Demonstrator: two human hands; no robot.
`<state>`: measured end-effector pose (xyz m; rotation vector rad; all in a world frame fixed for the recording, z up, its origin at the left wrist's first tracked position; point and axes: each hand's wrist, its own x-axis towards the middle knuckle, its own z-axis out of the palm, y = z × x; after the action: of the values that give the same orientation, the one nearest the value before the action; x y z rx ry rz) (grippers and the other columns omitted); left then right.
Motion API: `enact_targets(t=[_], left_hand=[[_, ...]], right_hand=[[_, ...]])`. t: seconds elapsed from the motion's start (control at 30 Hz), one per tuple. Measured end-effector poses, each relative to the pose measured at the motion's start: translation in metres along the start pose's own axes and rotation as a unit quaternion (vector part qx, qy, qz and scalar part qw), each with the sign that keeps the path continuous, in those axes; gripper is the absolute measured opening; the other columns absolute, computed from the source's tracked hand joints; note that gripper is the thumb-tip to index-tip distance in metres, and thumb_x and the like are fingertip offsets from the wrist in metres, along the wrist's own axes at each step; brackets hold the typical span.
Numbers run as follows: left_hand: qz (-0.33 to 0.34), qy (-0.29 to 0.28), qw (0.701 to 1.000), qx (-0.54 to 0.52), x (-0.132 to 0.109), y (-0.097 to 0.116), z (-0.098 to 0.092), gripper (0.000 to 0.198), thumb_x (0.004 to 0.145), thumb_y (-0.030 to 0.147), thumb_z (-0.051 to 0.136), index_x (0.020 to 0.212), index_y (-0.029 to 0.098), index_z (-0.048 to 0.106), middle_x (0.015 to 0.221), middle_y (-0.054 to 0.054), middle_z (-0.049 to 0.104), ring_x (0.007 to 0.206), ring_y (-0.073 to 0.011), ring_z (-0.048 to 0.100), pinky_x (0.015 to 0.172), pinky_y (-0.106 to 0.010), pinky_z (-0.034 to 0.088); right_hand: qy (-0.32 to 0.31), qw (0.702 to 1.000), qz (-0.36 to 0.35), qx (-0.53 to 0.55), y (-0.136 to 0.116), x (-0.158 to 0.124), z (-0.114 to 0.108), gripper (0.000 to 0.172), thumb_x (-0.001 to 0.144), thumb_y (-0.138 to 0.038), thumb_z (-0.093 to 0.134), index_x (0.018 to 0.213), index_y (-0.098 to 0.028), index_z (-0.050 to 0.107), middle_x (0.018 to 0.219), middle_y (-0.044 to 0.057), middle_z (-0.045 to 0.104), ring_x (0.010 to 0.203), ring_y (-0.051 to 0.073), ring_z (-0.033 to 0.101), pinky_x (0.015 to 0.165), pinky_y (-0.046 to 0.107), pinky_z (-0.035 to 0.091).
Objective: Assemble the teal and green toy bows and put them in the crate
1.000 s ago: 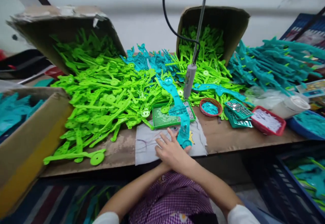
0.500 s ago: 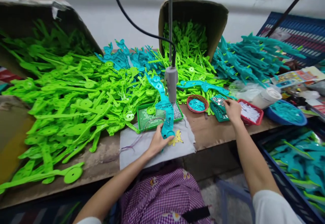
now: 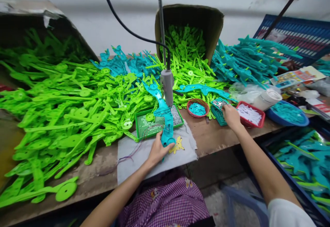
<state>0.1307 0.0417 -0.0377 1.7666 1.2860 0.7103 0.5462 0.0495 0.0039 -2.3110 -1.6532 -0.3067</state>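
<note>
My left hand (image 3: 157, 148) grips the lower end of a long blue plastic part (image 3: 167, 120), tilted over a green tray (image 3: 137, 125) of small metal pieces. A grey electric screwdriver (image 3: 167, 88) hangs just above the part. Off to the right, my right hand (image 3: 230, 115) has its fingertips at a small teal basket (image 3: 219, 115) holding small silvery discs. Those fingers are pressed together, and what they may hold is too small to make out. Beneath my left hand lies a grey cloth (image 3: 189, 141) with a yellow printed figure.
Bright green plastic parts (image 3: 77, 106) are heaped at the left, more spill from a cardboard box (image 3: 216, 24). Round red basket (image 3: 198, 115), red tray (image 3: 261, 120) of white pieces and blue bowl (image 3: 304, 120) stand at the right. A blue crate (image 3: 286, 182) sits below the table edge.
The whole view has shifted slightly. My right hand stays at the teal basket, its fingers now a little further down over the discs. My left hand keeps its grip on the blue part.
</note>
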Motion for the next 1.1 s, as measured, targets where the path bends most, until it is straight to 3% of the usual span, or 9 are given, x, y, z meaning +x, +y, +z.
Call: enact_targets(t=[0.13, 0.2, 0.3, 0.43, 0.53, 0.67, 0.77, 0.93, 1.1], left_hand=[[-0.005, 0.009, 1.0, 0.008, -0.002, 0.001, 0.003, 0.077, 0.072, 0.046, 0.069, 0.132, 0.013, 0.035, 0.119, -0.016, 0.061, 0.103, -0.0286, 0.061, 0.089, -0.043, 0.047], [-0.004, 0.009, 1.0, 0.007, -0.002, 0.001, 0.005, 0.076, 0.072, 0.044, 0.069, 0.133, 0.013, 0.034, 0.118, -0.015, 0.061, 0.102, -0.028, 0.062, 0.089, -0.042, 0.047], [-0.009, 0.009, 1.0, 0.013, -0.003, 0.001, 0.007, 0.076, 0.073, 0.044, 0.069, 0.133, 0.013, 0.034, 0.118, -0.014, 0.061, 0.101, -0.0281, 0.062, 0.088, -0.041, 0.047], [-0.005, 0.007, 1.0, 0.004, -0.004, 0.003, 0.007, 0.074, 0.073, 0.041, 0.069, 0.132, 0.013, 0.034, 0.113, -0.013, 0.062, 0.096, -0.0267, 0.063, 0.084, -0.039, 0.049], [-0.002, 0.0, 1.0, -0.017, -0.005, 0.007, 0.005, 0.073, 0.072, 0.039, 0.071, 0.13, 0.014, 0.036, 0.11, -0.012, 0.063, 0.094, -0.026, 0.063, 0.082, -0.038, 0.049], [-0.005, -0.009, 1.0, -0.022, -0.005, 0.009, 0.003, 0.073, 0.072, 0.039, 0.07, 0.131, 0.014, 0.035, 0.11, -0.013, 0.064, 0.095, -0.0272, 0.063, 0.081, -0.039, 0.049], [-0.01, -0.013, 1.0, -0.019, -0.005, 0.008, 0.003, 0.074, 0.073, 0.04, 0.07, 0.132, 0.013, 0.034, 0.107, -0.013, 0.064, 0.091, -0.0271, 0.063, 0.078, -0.038, 0.049], [0.001, -0.014, 1.0, -0.022, -0.005, 0.004, 0.004, 0.072, 0.073, 0.04, 0.07, 0.131, 0.015, 0.035, 0.104, -0.011, 0.065, 0.089, -0.0259, 0.064, 0.078, -0.037, 0.049], [-0.012, -0.014, 1.0, -0.016, -0.004, 0.004, 0.004, 0.076, 0.073, 0.041, 0.07, 0.133, 0.011, 0.033, 0.109, -0.016, 0.065, 0.091, -0.028, 0.064, 0.077, -0.038, 0.049]], right_hand=[[0.022, 1.0, 0.001, 0.007, -0.006, -0.005, -0.011, 0.03, 0.091, -0.024, 0.039, 0.099, -0.009, 0.063, 0.096, 0.019, 0.065, 0.086, 0.027, 0.058, 0.075, 0.036, 0.042], [0.072, 0.995, -0.013, 0.061, -0.027, -0.018, -0.019, 0.03, 0.092, -0.028, 0.04, 0.098, -0.011, 0.063, 0.096, 0.018, 0.066, 0.088, 0.027, 0.059, 0.078, 0.037, 0.043], [0.114, 0.966, -0.08, 0.218, -0.096, -0.055, -0.023, 0.027, 0.092, -0.036, 0.045, 0.097, -0.017, 0.064, 0.093, 0.012, 0.068, 0.085, 0.023, 0.061, 0.078, 0.035, 0.046], [0.018, 0.906, -0.186, 0.38, -0.203, -0.098, -0.002, 0.027, 0.095, -0.033, 0.041, 0.101, -0.021, 0.065, 0.094, 0.008, 0.068, 0.086, 0.02, 0.063, 0.079, 0.034, 0.05], [0.007, 0.909, -0.189, 0.371, -0.24, -0.1, 0.019, 0.03, 0.096, -0.032, 0.038, 0.103, -0.02, 0.065, 0.094, 0.009, 0.067, 0.088, 0.021, 0.063, 0.08, 0.035, 0.049], [-0.004, 0.931, -0.205, 0.302, -0.24, -0.089, 0.026, 0.029, 0.095, -0.029, 0.04, 0.103, -0.021, 0.067, 0.093, 0.01, 0.066, 0.087, 0.021, 0.062, 0.079, 0.035, 0.049], [-0.014, 0.929, -0.225, 0.294, -0.233, -0.089, 0.019, 0.029, 0.095, -0.029, 0.042, 0.109, -0.021, 0.066, 0.092, 0.009, 0.066, 0.085, 0.021, 0.062, 0.077, 0.034, 0.049], [0.065, 0.911, -0.138, 0.382, -0.234, -0.089, 0.022, 0.04, 0.094, -0.036, 0.045, 0.129, -0.021, 0.054, 0.093, 0.007, 0.068, 0.078, 0.017, 0.062, 0.076, 0.033, 0.051], [0.041, 0.916, -0.252, 0.308, -0.239, -0.078, 0.046, 0.036, 0.095, -0.03, 0.043, 0.126, -0.02, 0.059, 0.091, 0.008, 0.071, 0.084, 0.019, 0.064, 0.081, 0.033, 0.05]])
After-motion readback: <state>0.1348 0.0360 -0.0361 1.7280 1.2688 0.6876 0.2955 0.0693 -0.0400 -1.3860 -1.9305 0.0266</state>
